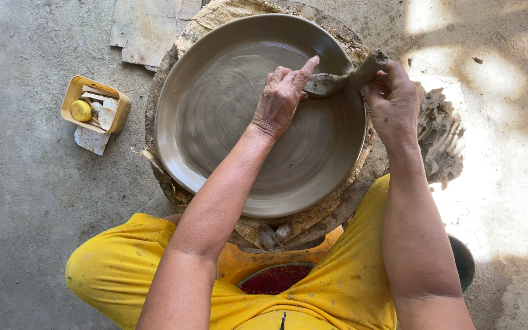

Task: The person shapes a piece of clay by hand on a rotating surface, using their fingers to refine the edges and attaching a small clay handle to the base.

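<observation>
A wide, shallow wet clay dish [215,110] sits on a round wheel covered with coarse sacking [313,217]. My left hand [283,98] rests inside the dish near its right wall, fingers pressed on a wet grey cloth strip [325,84]. My right hand [392,101] is outside the rim at the right, gripping the other end of that strip [368,67], which drapes over the rim. Both hands are smeared with clay.
A small yellow tray [96,105] with a yellow ball and pale scraps stands on the concrete floor at left. A flat stone slab [148,30] lies behind the wheel. A lump of clay [441,131] sits right of the wheel, a dark bowl [464,263] near my right knee.
</observation>
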